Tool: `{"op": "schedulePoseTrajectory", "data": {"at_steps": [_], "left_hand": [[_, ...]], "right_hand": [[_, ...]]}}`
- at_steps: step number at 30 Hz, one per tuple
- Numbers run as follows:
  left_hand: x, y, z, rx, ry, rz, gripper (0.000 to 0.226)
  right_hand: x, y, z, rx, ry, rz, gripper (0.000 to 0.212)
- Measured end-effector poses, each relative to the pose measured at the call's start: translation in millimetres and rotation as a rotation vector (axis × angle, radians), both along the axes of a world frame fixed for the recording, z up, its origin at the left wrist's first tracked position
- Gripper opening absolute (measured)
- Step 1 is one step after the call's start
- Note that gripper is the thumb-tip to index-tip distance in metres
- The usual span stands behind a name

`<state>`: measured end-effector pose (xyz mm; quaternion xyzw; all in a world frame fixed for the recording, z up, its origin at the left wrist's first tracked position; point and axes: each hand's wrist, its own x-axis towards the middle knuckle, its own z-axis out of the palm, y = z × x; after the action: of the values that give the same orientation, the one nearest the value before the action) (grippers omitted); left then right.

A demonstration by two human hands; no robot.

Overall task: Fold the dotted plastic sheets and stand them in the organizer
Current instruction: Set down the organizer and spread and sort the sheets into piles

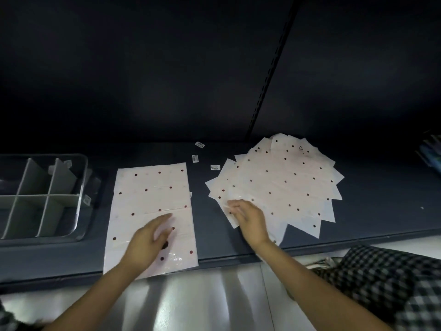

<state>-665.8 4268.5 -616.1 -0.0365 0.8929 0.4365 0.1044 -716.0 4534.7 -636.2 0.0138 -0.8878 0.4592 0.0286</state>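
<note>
A: Scene dim overall; the back wall [143, 68] above the shelf [358, 223] is near black, no detail.

B: Brightest zone below the shelf: glossy floor [191, 295] with streaked white reflections. Glare patch on the sheet [152, 194] at its near edge.

A: Left hand [148, 244] motion-blurred. Shelf edge bows; wide-angle distortion.

Your shelf, left to right

Organizer [43, 197] at your left, single sheet [152, 199] in the middle, fanned pile [281, 185] right, three labels [200, 145] behind.
</note>
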Motion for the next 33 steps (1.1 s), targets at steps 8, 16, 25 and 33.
{"op": "schedulePoseTrajectory", "data": {"at_steps": [8,16,25,33], "left_hand": [[-12,26,28,0.599,-0.443,0.343,0.031],[-11,-20,3,0.363,-0.212,0.599,0.048],[-11,-60,-10,-0.013,-0.095,0.64,0.063],[-1,-23,-17,-0.506,0.235,0.169,0.044]], "right_hand": [[43,-77,19,0.029,-0.053,0.555,0.018],[11,-21,17,0.003,-0.136,0.081,0.029],[-25,105,-13,0.539,-0.328,-0.208,0.07],[-19,109,-21,0.507,-0.1,-0.363,0.024]]}}
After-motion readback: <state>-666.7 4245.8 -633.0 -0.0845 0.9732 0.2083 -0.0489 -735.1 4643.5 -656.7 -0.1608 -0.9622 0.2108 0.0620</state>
